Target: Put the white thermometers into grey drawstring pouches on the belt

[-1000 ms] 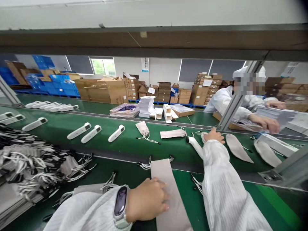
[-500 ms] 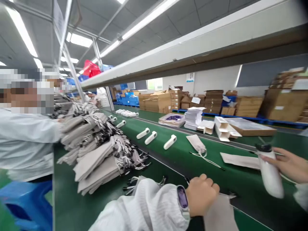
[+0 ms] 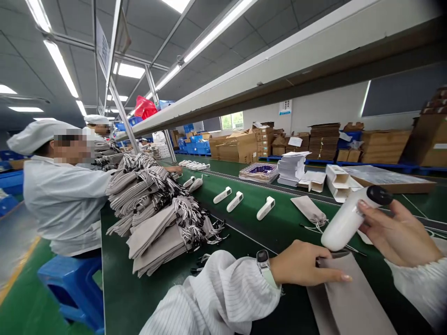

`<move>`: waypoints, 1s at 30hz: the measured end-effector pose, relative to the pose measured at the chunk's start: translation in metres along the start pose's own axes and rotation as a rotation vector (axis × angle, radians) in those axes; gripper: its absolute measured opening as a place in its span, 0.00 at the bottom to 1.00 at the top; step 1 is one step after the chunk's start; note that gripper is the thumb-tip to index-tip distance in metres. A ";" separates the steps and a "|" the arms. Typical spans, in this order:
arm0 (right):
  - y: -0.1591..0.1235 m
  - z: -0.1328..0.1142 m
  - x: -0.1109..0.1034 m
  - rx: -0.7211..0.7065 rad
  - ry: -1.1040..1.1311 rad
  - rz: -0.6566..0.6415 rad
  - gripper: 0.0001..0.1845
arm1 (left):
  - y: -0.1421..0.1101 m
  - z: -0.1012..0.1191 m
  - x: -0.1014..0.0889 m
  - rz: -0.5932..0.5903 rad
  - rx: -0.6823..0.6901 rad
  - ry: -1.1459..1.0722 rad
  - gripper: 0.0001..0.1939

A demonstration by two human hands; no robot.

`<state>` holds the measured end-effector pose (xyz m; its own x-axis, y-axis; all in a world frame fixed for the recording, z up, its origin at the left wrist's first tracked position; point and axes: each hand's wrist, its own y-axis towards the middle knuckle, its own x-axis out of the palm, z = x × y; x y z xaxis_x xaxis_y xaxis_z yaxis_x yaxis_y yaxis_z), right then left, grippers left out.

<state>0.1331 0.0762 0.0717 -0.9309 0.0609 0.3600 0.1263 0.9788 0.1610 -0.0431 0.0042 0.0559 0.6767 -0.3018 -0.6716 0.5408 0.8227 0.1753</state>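
My right hand point(image 3: 401, 235) grips a white, rounded handheld device point(image 3: 344, 221) by its black-capped upper end. The device is tilted, its rounded lower end just above the mouth of a grey fabric pouch point(image 3: 363, 298). At that mouth is my left hand point(image 3: 300, 264), its fingers on the fabric edge and its thumb stretched across the front. The pouch's top gapes a little. A filled-looking drawstring pouch point(image 3: 309, 209) lies on the green belt behind the device. Several similar white devices, such as this white device point(image 3: 266, 208), rest farther left.
A big heap of grey pouches point(image 3: 153, 232) with cords lies left. A co-worker point(image 3: 66, 186) sits beyond it, near a blue stool point(image 3: 75, 284). Paper stack point(image 3: 291, 167), purple-lined basket point(image 3: 258, 172) and white boxes point(image 3: 337, 179) stand behind the belt. A long shelf point(image 3: 279, 70) hangs overhead.
My right hand has brought the white device left and tilted it over the pouch. My left hand has opened from a fist-like hold, with the pouch mouth now parted. The view has shifted.
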 end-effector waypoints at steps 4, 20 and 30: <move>0.005 -0.002 -0.005 -0.013 -0.059 -0.080 0.18 | 0.003 0.000 0.002 0.006 0.062 0.006 0.17; -0.024 0.025 0.023 0.287 -0.663 -0.583 0.29 | 0.009 -0.002 -0.022 0.397 -0.049 -0.042 0.08; 0.008 0.016 -0.030 0.029 -0.688 -0.327 0.29 | -0.013 0.049 -0.013 0.031 -0.207 -0.761 0.16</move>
<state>0.1562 0.0857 0.0472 -0.9242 -0.1342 -0.3575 -0.1928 0.9721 0.1336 -0.0342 -0.0258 0.0977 0.8863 -0.4625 0.0219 0.4627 0.8865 -0.0021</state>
